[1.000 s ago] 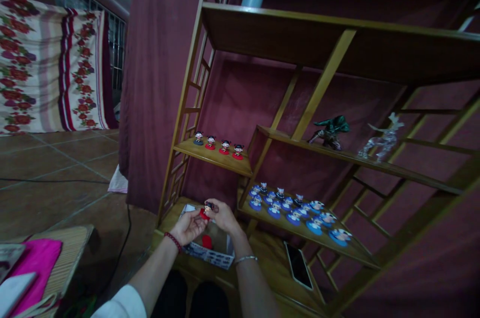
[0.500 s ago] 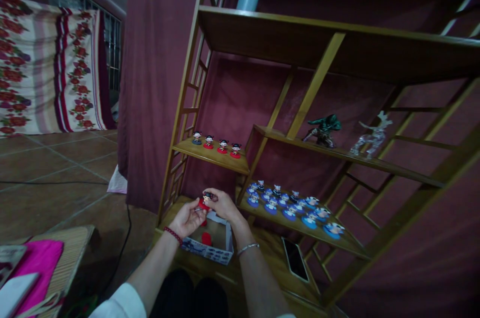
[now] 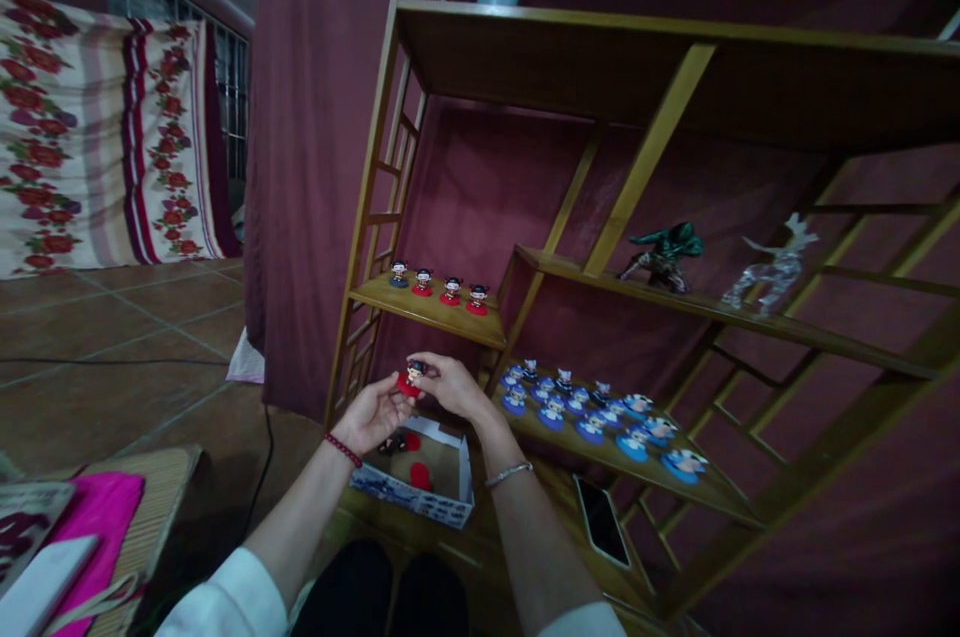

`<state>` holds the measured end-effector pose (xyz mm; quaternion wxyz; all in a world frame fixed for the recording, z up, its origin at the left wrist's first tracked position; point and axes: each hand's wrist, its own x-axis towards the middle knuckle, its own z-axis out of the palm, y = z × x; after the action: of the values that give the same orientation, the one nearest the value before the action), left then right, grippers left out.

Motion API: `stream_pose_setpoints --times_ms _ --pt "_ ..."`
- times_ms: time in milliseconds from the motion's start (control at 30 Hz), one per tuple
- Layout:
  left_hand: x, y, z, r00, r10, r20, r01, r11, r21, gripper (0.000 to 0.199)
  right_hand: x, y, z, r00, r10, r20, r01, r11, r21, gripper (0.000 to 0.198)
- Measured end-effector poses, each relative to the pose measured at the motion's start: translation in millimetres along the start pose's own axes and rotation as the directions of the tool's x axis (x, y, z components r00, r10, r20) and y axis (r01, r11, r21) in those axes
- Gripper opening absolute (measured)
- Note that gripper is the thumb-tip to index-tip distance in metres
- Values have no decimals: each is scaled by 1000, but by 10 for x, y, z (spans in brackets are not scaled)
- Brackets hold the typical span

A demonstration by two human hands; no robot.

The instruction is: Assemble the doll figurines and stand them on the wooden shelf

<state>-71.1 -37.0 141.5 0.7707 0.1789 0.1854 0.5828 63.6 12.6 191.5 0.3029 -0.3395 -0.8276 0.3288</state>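
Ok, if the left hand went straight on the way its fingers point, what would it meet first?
The left hand would first meet the small red-based figurine at its fingertips; beyond that, probably the right hand, though depth there is unclear.

Left fingers (image 3: pixel 388 405) and right fingers (image 3: pixel 433 363) hold a red-based figurine (image 3: pixel 414 374) near an open patterned box (image 3: pixel 411 501)

- Head view: from your head, facing forward and down.
- Near: your left hand (image 3: pixel 373 416) and right hand (image 3: pixel 453 387).
- Beyond: shelf unit (image 3: pixel 562 17); farther off, floral cloth (image 3: pixel 97 147).
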Motion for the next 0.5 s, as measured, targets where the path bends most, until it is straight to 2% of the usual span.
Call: stream_pose_setpoints --times_ms 300,500 --pt "-45 39 49 1000 10 28 -10 1000 10 18 -10 -205 -35 999 -52 -2 52 995 -87 29" --pt "-39 31 36 999 20 39 -20 1000 3 16 -14 -230 -59 998 -66 5 66 988 -141 29"
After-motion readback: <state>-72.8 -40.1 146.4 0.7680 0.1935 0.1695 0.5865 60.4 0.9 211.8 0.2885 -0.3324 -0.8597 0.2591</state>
